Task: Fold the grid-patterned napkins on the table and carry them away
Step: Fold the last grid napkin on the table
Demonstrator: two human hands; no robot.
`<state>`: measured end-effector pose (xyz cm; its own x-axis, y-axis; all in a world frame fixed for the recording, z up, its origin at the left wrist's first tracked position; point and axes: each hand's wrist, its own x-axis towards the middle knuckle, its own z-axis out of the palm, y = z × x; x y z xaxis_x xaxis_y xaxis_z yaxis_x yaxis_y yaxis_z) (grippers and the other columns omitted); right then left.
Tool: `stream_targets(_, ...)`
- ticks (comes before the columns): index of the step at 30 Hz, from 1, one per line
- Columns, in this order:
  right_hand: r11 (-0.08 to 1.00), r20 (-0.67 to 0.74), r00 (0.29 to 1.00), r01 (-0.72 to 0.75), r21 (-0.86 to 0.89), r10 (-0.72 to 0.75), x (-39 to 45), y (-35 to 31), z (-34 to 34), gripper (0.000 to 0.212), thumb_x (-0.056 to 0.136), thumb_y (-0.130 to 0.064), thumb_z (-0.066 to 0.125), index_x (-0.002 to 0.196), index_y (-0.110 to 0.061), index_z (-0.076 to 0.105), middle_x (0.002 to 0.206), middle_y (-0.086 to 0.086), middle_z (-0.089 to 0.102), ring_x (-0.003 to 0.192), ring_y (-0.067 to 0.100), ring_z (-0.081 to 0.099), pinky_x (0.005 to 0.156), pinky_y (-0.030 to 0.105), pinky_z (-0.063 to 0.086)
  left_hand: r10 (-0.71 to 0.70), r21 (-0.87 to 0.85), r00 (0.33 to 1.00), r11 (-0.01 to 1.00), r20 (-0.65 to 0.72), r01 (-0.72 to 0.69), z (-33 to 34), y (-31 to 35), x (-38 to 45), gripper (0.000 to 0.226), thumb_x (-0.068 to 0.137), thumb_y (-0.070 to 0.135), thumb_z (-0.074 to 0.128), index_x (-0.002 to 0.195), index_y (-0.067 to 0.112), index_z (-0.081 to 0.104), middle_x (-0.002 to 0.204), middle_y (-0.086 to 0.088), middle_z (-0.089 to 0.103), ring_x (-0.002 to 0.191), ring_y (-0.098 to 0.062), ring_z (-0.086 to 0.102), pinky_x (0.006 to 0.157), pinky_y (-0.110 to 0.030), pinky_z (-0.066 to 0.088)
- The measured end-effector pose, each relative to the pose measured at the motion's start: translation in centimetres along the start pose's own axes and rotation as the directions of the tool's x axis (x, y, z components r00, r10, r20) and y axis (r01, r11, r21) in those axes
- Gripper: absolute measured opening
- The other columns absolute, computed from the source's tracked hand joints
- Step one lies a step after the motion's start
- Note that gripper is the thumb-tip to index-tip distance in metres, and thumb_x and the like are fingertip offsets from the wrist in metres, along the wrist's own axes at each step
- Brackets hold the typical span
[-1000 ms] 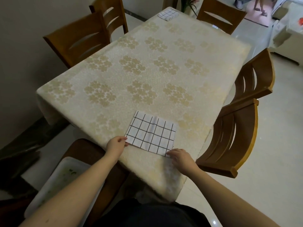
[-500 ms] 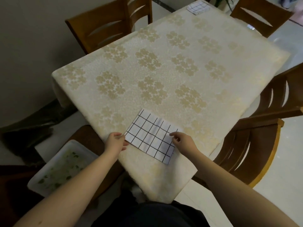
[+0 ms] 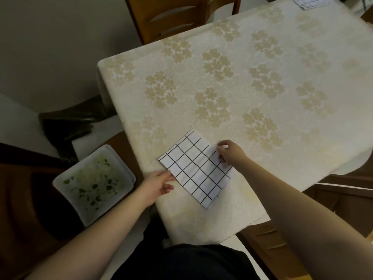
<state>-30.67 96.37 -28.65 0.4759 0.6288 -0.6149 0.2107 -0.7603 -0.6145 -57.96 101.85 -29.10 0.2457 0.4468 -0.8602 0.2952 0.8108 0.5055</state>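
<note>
Head view: both hands, left (image 3: 156, 185) and right (image 3: 230, 152), pinching opposite napkin (image 3: 196, 168) edges

Cream floral tablecloth (image 3: 252, 81) over table; wooden chair (image 3: 181, 15) behind (slatted back); plain wall (image 3: 50, 47); pale floor (image 3: 18, 122).

White black-grid napkin (image 3: 196, 169), cream floral tablecloth (image 3: 252, 81)

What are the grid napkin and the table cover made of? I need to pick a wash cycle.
The grid napkin looks like thin matte woven cloth: faint creases, lying limp and flat. The table cover seems a heavier fabric, with slightly shiny woven-in flower clusters and a draping edge.
</note>
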Motion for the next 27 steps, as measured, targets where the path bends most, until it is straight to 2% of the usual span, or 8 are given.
stream_targets(3,0.999,0.057,0.998,-0.001,-0.041,0.003,0.7,-0.5,0.0,0.025,0.097,-0.029,0.055,0.108,-0.008,0.064,0.068,0.007,0.066,0.054,0.016,0.057,0.047,0.024,0.041,-0.025,0.061,0.998,0.998,0.065,0.021,1.1,-1.4,-0.6,0.034,0.094,0.014,0.063,0.125,0.005,0.052,0.105,-0.009,0.067,0.056,-0.009,0.066,0.054,-0.019,0.054)
stream_targets(8,0.998,0.11,0.994,0.001,-0.056,0.005,0.9,-0.9,-0.2,0.024,0.095,-0.03,0.059,0.09,-0.008,0.066,0.062,0.005,0.062,0.05,0.015,0.051,0.047,0.023,0.04,0.011,0.069,0.999,0.998,-0.031,-0.009,2.7,-2.5,-0.3,0.035,0.087,0.004,0.069,0.117,0.001,0.052,0.088,-0.009,0.064,0.058,-0.009,0.065,0.051,-0.019,0.052)
stream_targets(11,1.0,0.12,0.993,-0.02,0.015,0.018,0.7,-0.7,-0.7,0.024,0.094,-0.028,0.061,0.08,-0.009,0.064,0.062,0.005,0.058,0.05,0.016,0.048,0.048,0.024,0.039,0.017,0.053,0.995,0.999,-0.099,-0.012,2.7,-1.7,-0.1,0.034,0.091,0.007,0.066,0.122,0.002,0.052,0.085,-0.008,0.063,0.056,-0.009,0.064,0.047,-0.018,0.05)
stream_targets(15,0.987,0.127,0.992,-0.039,0.159,0.019,0.0,-0.9,-1.7,0.022,0.095,-0.024,0.06,0.083,-0.005,0.063,0.063,0.005,0.055,0.049,0.016,0.045,0.045,0.024,0.036,0.07,0.023,0.991,0.997,-0.113,-0.068,2.5,1.1,-0.7,0.032,0.094,0.012,0.063,0.125,0.01,0.053,0.093,-0.008,0.063,0.063,-0.013,0.062,0.048,-0.019,0.051)
stream_targets(19,0.942,0.115,0.993,-0.032,0.333,-0.007,-1.3,-1.8,-3.1,0.023,0.096,-0.023,0.057,0.097,-0.002,0.064,0.074,0.007,0.065,0.052,0.013,0.053,0.05,0.024,0.042,0.18,0.045,0.971,0.984,-0.159,-0.175,2.9,5.2,-1.5,0.032,0.093,0.016,0.065,0.123,0.02,0.053,0.088,-0.008,0.067,0.06,-0.014,0.064,0.048,-0.024,0.051)
stream_targets(22,0.883,0.068,0.996,0.014,0.469,-0.052,-2.5,-3.1,-4.5,0.024,0.097,-0.023,0.055,0.104,-0.002,0.063,0.081,0.007,0.071,0.059,0.012,0.061,0.053,0.023,0.048,0.297,0.072,0.938,0.955,-0.179,-0.289,3.7,8.7,-2.0,0.039,0.093,0.013,0.065,0.125,0.023,0.047,0.1,-0.01,0.065,0.065,-0.018,0.066,0.052,-0.031,0.056)
stream_targets(25,0.825,0.013,0.995,0.071,0.56,-0.095,-3.8,-3.8,-5.8,0.022,0.097,-0.025,0.055,0.102,-0.005,0.063,0.086,0.008,0.074,0.067,0.014,0.067,0.062,0.026,0.054,0.452,0.137,0.878,0.891,-0.158,-0.433,4.8,11.1,-2.4,0.042,0.093,0.011,0.064,0.129,0.021,0.044,0.105,-0.01,0.063,0.07,-0.02,0.068,0.066,-0.04,0.06)
stream_targets(27,0.801,-0.023,0.993,0.106,0.589,-0.114,-4.6,-3.6,-6.2,0.021,0.098,-0.025,0.055,0.099,-0.006,0.063,0.09,0.009,0.075,0.073,0.017,0.07,0.067,0.029,0.057,0.539,0.204,0.829,0.837,-0.15,-0.507,5.2,11.7,-2.4,0.041,0.093,0.015,0.065,0.129,0.021,0.046,0.104,-0.009,0.066,0.077,-0.021,0.07,0.075,-0.041,0.06)
